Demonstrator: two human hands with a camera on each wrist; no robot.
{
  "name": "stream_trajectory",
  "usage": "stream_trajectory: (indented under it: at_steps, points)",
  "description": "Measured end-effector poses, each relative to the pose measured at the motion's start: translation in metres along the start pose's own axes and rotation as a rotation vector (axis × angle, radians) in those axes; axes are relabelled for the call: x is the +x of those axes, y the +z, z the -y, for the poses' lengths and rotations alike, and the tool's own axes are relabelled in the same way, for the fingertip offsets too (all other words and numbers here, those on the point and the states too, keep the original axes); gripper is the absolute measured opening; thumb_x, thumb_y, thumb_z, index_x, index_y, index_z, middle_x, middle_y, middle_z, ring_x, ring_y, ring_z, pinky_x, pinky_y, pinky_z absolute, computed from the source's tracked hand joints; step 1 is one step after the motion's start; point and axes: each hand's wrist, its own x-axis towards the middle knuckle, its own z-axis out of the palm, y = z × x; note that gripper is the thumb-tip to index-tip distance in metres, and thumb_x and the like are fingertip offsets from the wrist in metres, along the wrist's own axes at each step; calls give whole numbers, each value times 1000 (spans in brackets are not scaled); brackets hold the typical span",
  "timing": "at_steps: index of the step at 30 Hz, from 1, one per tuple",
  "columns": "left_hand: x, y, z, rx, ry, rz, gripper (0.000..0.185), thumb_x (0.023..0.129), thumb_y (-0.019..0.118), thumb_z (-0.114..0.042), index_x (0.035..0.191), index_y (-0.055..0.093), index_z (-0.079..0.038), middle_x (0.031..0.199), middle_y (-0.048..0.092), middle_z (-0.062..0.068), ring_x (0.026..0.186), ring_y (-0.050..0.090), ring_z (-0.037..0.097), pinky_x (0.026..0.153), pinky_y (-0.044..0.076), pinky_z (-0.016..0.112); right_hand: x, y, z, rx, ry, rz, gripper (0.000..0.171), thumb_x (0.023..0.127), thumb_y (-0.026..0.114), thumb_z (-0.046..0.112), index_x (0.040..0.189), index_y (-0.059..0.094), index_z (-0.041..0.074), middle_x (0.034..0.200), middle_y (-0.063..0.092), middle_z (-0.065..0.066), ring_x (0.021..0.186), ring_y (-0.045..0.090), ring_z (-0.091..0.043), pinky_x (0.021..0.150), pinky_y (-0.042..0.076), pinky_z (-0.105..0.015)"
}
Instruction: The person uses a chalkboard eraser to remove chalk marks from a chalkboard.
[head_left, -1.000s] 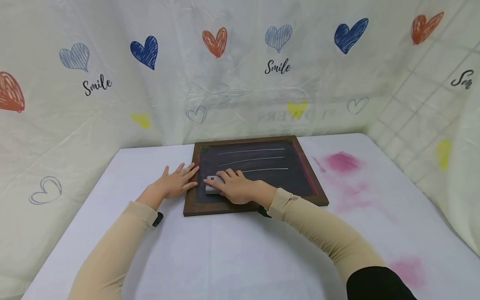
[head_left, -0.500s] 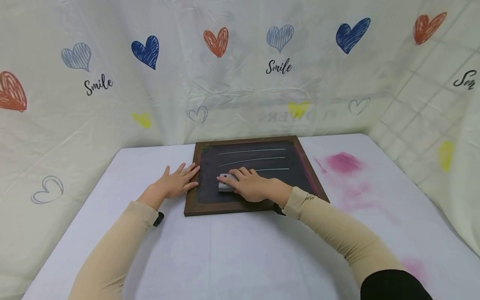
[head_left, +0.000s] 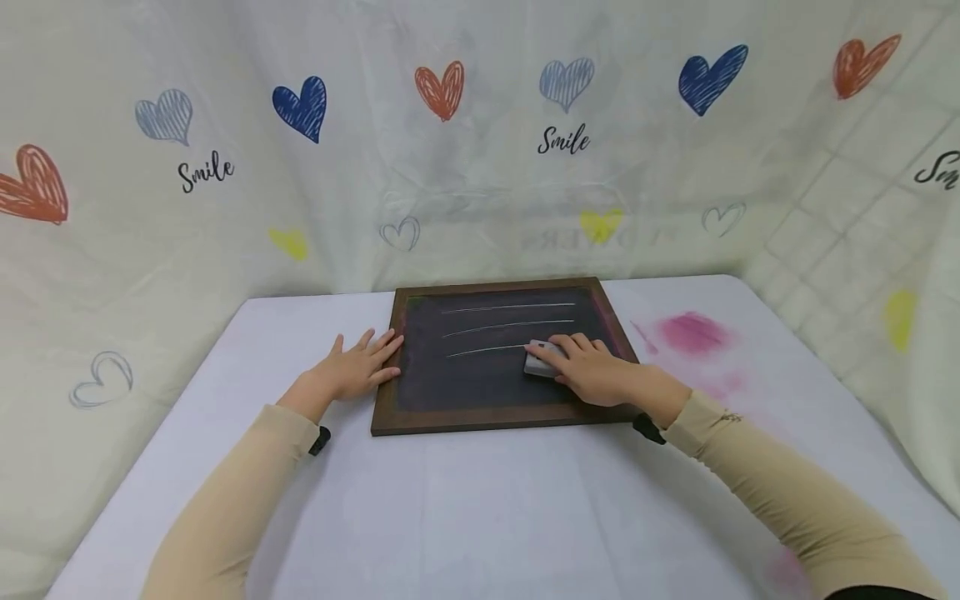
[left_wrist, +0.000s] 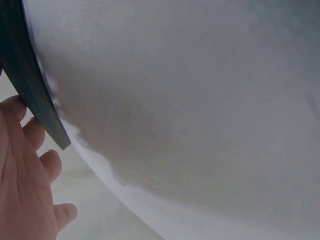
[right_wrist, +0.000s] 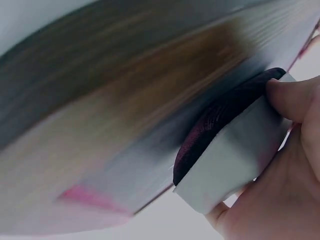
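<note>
A dark chalkboard in a brown wooden frame lies flat on the table, with three white chalk lines across its upper part. My right hand grips a grey eraser and presses it on the board near the right end of the lowest line. In the right wrist view the eraser shows a dark felt underside against the board, held by my right hand. My left hand lies flat with straight fingers on the table, fingertips on the board's left frame. The left wrist view shows my left hand beside the frame corner.
The table wears a pale cloth with pink smudges at the right. A white sheet printed with hearts and "Smile" hangs behind and around the table. The board sits at the table's far middle.
My right hand has slid the eraser rightwards across the board, from near its left side to its right side. The left hand has stayed in place.
</note>
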Motion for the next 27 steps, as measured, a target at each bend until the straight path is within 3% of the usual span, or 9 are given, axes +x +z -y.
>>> stream_trajectory:
  at_steps: [7,15,20,27]
  points:
    - [-2,-2,-1,-15,-9,-10,71,110,38,-51,166,15,-15,171,11,12,155,7,41,114,1,75,-23,-5,-19,-19,33,-54,59,108,54,14,160,26,14,147,41,-25,127,42,-44,87,42,-57]
    - [-2,-1,-3,-5,-9,4,71,109,38,-51,166,15,-15,171,11,12,155,6,40,114,1,74,-41,-4,-29,-11,78,-89,59,105,58,13,157,29,13,138,45,-28,122,46,-46,86,42,-57]
    - [-2,-1,-3,-4,-18,5,71,109,39,-51,166,16,-15,171,11,12,155,6,41,114,1,74,-33,-1,-24,13,72,-93,58,106,56,13,157,29,13,140,43,-28,125,43,-46,86,41,-57]
    - [-2,0,-2,-3,-12,2,72,109,38,-52,166,15,-15,171,11,11,155,6,40,114,1,75,1,-1,2,32,5,-30,59,109,52,18,162,26,16,149,38,-26,132,38,-44,95,38,-59]
